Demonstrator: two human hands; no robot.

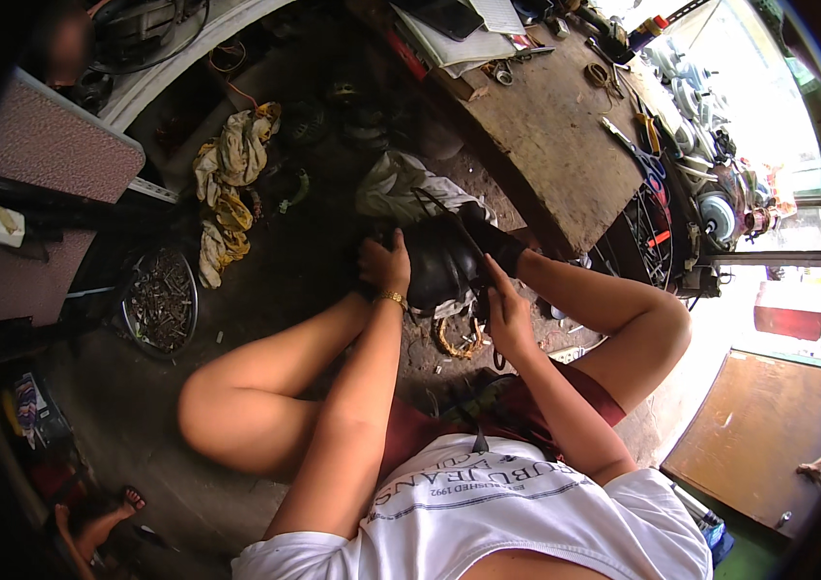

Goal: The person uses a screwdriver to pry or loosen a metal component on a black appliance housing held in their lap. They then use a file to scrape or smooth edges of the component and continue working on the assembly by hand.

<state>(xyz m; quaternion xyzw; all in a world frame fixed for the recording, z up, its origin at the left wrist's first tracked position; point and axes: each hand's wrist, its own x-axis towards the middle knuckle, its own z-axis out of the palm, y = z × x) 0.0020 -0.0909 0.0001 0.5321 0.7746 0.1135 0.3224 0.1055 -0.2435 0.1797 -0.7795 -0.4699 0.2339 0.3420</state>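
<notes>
I sit low with my knees spread. A dark rounded metal part (439, 266) rests on the ground between my feet. My left hand (384, 263), with a gold watch on the wrist, grips the part's left side. My right hand (507, 314) is closed on a thin dark tool (473, 246) that slants up across the part's right side. A white cloth (401, 188) lies just behind the part. A ring of copper wire (459, 338) lies on the floor below it.
A worn wooden workbench (546, 145) with tools and papers stands at the upper right. A round tray of scrap bolts (161, 302) sits on the floor to the left. Yellow and white rags (227, 179) lie beyond it. Another person's sandalled foot (101, 522) shows at lower left.
</notes>
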